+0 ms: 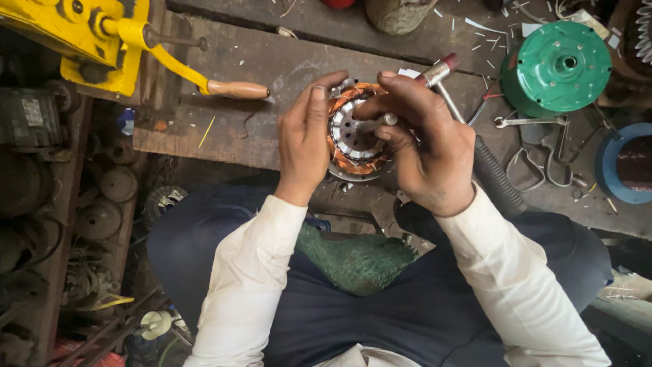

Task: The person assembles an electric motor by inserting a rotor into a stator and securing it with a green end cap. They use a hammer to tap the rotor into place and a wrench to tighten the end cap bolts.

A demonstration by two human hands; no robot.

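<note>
Two hands meet on one thing, a round motor stator (354,136) with copper-coloured windings around a metal core, held up over the edge of the wooden bench (272,75), just above my lap. My left hand (305,136) cups its left rim, thumb laid up along the winding and fingers curled round behind. My right hand (424,146) comes in from the right and arches over the top, its fingertips pinching a short metal shaft (377,124) that stands in the middle of the core. The stator's flat face looks up at me, so its axis, and the shaft's, runs roughly toward my head; both hands are touching it, the right one nearer its centre.

Beyond my right hand lies a red-capped tool (438,71) on the bench, and farther right a green motor cover (558,68), a spanner (526,122) and some loose wire clips. Beyond my left hand a yellow winding machine (88,41) reaches out with a wooden-handled crank (234,89). Below the hands a green mesh cloth (353,261) rests on my lap. No container near the hands shows any contents that I can make out
</note>
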